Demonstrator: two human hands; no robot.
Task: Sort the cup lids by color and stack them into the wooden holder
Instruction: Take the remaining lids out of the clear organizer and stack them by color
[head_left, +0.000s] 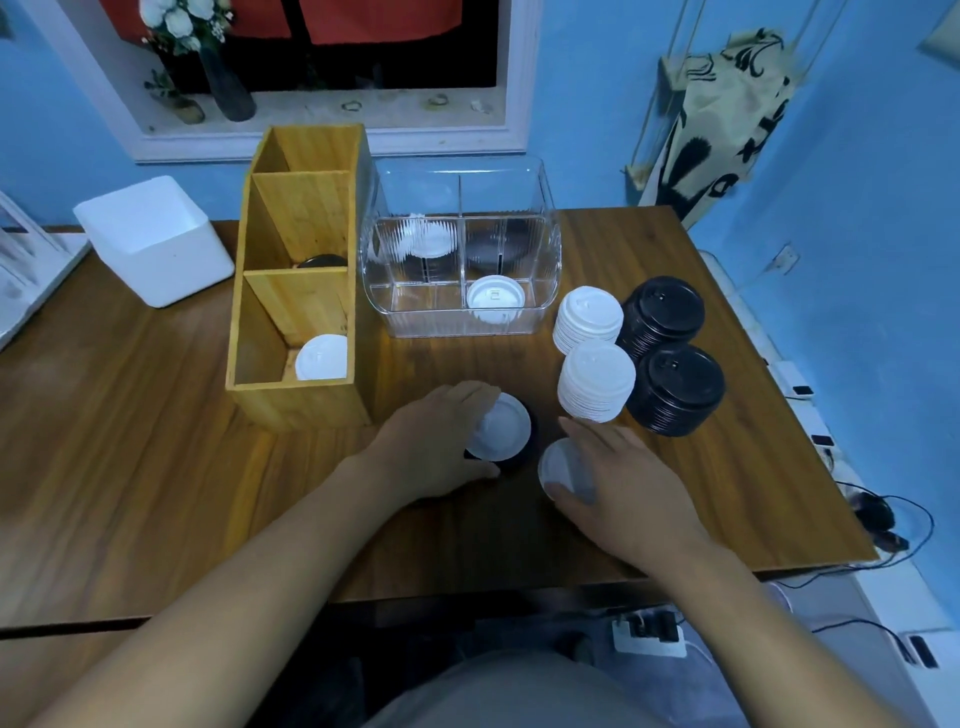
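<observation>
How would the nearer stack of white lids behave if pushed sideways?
The nearer white lid stack looks like thin plastic, so it is probably light. Many lids are piled, so a push might shear or topple it.

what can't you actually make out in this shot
Head view only:
- the lid pile in the left grip: the hand hides its count.
- the right grip covers its white lid; hold unclear.
- the wooden holder: dividers hide the back compartment's floor and most of a black lid.
- the clear box: ribbed walls blur its contents.
</observation>
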